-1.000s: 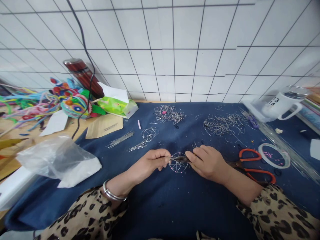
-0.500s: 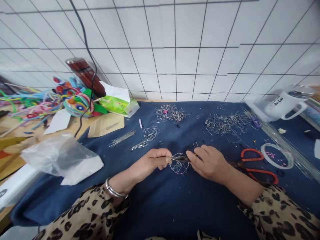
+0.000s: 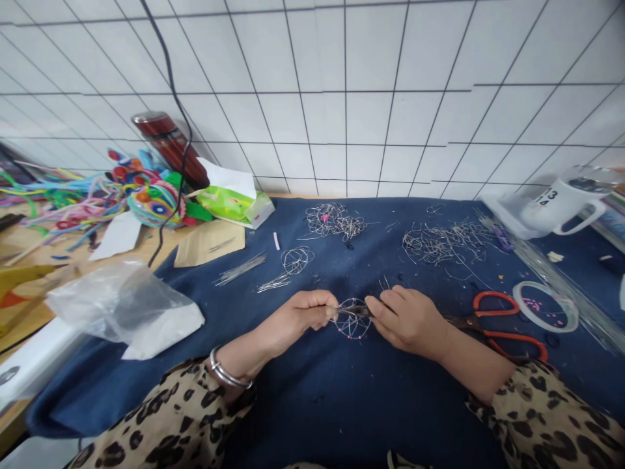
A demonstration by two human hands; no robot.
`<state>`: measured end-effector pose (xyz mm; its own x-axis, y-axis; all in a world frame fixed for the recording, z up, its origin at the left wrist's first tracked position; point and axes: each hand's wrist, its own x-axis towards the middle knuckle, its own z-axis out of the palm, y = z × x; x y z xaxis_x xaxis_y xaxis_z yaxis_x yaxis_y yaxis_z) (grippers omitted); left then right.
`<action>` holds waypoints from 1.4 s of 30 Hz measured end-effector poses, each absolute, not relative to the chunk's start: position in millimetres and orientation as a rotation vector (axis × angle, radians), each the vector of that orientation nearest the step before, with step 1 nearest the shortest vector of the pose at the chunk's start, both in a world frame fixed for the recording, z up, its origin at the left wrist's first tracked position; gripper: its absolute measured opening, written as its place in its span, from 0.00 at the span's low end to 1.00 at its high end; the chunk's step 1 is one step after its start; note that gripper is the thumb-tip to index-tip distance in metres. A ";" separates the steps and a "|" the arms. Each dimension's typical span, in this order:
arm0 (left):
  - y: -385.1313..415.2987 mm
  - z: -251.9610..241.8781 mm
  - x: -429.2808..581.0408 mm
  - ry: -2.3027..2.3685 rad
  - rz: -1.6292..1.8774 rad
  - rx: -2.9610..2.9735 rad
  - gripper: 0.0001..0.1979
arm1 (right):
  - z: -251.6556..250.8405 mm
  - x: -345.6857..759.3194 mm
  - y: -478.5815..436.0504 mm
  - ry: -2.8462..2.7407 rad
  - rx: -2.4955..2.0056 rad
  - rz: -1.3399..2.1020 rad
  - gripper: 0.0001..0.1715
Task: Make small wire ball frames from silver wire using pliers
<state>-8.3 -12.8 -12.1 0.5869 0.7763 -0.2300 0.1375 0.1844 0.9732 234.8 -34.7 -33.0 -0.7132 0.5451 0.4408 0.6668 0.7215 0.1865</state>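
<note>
My left hand (image 3: pixel 312 311) pinches the edge of a round wire frame (image 3: pixel 352 331) dotted with small pink beads. Closed around the handles of a pair of pliers (image 3: pixel 360 311) is my right hand (image 3: pixel 407 322). The pliers' jaws lie across the upper part of the frame and reach to my left fingertips; whether they grip the wire there is too small to tell. Some thin wire ends stick up behind my right fingers. Beyond my hands, another round wire frame (image 3: pixel 295 260) rests on the blue cloth (image 3: pixel 312 404), beside bundles of straight wires (image 3: pixel 241 269).
Orange-handled scissors (image 3: pixel 510 335) lie right of my right hand, near a round lid (image 3: pixel 545 306) with pink beads. Tangled wire piles (image 3: pixel 442 242) sit farther back. A white mug (image 3: pixel 566 202) stands at the right; a plastic bag (image 3: pixel 124 306) and red flask (image 3: pixel 170 148) are left.
The whole view has shifted slightly, so things appear a little further right. Both hands keep their hold on the wire frame and the pliers, with hardly any other movement.
</note>
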 end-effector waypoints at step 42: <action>-18.5 -13.6 -3.2 0.818 0.614 1.162 0.07 | -28.6 239.9 -32.5 -2.577 -1.002 -0.379 0.14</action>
